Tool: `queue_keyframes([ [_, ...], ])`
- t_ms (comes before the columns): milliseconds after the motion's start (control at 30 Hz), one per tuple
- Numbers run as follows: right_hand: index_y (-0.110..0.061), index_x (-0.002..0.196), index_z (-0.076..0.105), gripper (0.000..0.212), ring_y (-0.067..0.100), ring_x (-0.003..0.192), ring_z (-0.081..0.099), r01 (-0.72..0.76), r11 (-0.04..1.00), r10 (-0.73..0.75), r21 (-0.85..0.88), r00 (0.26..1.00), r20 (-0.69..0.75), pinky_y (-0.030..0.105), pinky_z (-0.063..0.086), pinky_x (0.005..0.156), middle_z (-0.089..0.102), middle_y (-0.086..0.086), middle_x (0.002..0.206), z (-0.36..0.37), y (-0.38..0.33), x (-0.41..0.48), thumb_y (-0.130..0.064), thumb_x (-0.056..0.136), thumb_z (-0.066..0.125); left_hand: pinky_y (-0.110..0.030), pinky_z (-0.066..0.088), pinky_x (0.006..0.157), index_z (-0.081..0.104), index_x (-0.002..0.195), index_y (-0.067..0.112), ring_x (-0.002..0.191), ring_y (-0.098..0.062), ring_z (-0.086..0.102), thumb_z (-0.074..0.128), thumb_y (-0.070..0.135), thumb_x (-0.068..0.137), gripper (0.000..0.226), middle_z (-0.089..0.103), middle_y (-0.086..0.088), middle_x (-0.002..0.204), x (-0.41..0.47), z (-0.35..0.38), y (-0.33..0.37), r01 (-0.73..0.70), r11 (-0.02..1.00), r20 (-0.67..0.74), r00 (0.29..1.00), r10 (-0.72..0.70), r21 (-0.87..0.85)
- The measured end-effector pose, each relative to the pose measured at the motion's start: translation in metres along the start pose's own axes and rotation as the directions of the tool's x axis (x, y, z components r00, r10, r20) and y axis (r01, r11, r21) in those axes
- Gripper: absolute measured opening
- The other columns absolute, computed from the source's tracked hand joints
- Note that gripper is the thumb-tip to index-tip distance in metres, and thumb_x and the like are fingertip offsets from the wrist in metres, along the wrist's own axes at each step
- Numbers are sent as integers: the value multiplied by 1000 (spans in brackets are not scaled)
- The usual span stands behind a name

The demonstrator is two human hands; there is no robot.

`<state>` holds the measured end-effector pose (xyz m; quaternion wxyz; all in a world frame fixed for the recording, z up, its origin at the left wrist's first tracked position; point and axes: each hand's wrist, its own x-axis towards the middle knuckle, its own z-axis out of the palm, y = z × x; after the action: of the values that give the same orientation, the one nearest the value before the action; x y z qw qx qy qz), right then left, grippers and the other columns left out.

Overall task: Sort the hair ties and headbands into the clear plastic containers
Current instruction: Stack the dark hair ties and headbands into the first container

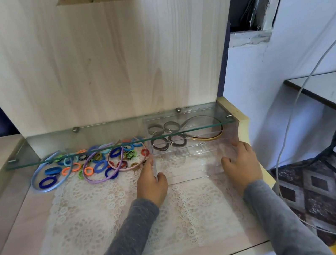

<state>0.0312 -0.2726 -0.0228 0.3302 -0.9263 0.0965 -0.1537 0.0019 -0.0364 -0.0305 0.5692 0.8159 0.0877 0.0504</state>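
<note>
Grey sleeves (124,246) reach forward over a white lace cloth (110,215) spread on the wooden desk. The left hand (151,184) grips the left wall of the clear plastic container (195,177), thumb inside and fingers outside; the right hand (243,163) holds its right wall the same way. The container stands on the cloth at the right, its near compartments bare. Its far compartments hold grey hair ties (159,143) and a yellow headband (206,138). Left of it lies a pile of coloured hair ties (100,166) with a light blue headband (34,178), a lilac headband (95,179) and a pink headband (129,167). A glass shelf (54,144) spans above them, fixed to the wooden back panel (106,59).
</note>
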Motion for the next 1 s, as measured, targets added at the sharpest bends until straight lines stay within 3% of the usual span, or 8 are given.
queue_keyframes([
  [167, -8, 140, 39, 62, 24, 129, 41, 16, 999, -18, 29, 998, 56, 36, 36, 107, 40, 6, 145, -10, 0, -10, -18, 80, 52, -13, 24, 101, 19, 152, 17, 136, -12, 35, 41, 6, 97, 60, 28, -1, 155, -17, 1, 5, 31, 999, 53, 998, -33, 44],
  [300, -6, 140, 40, 62, 25, 130, 41, 19, 1000, -20, 6, 997, 70, 36, 35, 109, 43, 8, 144, -15, 3, -16, -19, 80, 51, 4, 30, 74, 20, 152, 17, 93, 10, 46, 39, 7, 99, 58, 42, 2, 143, -28, 2, 5, 31, 999, 58, 998, -34, 42],
  [467, -5, 137, 43, 58, 25, 128, 42, 16, 1000, -14, -20, 998, 67, 35, 35, 106, 45, 8, 142, -18, 9, -22, -18, 81, 51, -9, 25, 94, 21, 152, 17, 132, -5, 36, 39, 7, 99, 57, 28, -3, 155, -44, 1, 5, 36, 999, 64, 997, -36, 9],
  [667, -5, 135, 45, 55, 28, 125, 45, 18, 998, -15, -57, 999, 48, 39, 39, 105, 47, 9, 139, -20, 11, -30, -18, 82, 51, 11, 27, 70, 21, 152, 17, 97, 12, 44, 38, 7, 99, 56, 27, -4, 155, -50, 2, 4, 51, 999, 82, 995, -51, 5],
  [800, -3, 136, 45, 54, 27, 129, 41, 63, 990, -59, -125, 998, 29, 37, 34, 109, 45, 12, 141, -19, 7, -33, -19, 84, 49, -8, 20, 99, 18, 152, 17, 139, -11, 33, 37, 8, 100, 57, 25, -5, 156, -54, 1, 7, 40, 999, 74, 996, -42, 28],
  [833, -2, 137, 44, 54, 26, 131, 39, 83, 985, -79, -149, 996, 31, 36, 31, 111, 44, 12, 143, -19, 6, -34, -19, 86, 49, -6, 21, 98, 17, 153, 18, 134, -7, 39, 37, 8, 100, 57, 24, -5, 156, -54, 1, 8, 42, 999, 73, 996, -44, 35],
  [900, -2, 137, 42, 51, 26, 133, 37, 114, 977, -106, -180, 993, 50, 35, 28, 112, 41, 12, 145, -18, 3, -34, -21, 90, 47, 8, 28, 79, 17, 153, 19, 92, 17, 50, 36, 8, 100, 57, 25, -3, 156, -52, 2, 7, 40, 998, 73, 996, -43, 37],
  [1000, -1, 137, 43, 50, 26, 133, 37, 127, 969, -113, -213, 991, 74, 35, 28, 113, 42, 13, 145, -16, 3, -34, -25, 92, 45, 7, 30, 55, 18, 152, 18, 63, 12, 36, 35, 8, 101, 55, 41, 2, 146, -50, 6, 4, 41, 999, 70, 997, -42, 24],
])
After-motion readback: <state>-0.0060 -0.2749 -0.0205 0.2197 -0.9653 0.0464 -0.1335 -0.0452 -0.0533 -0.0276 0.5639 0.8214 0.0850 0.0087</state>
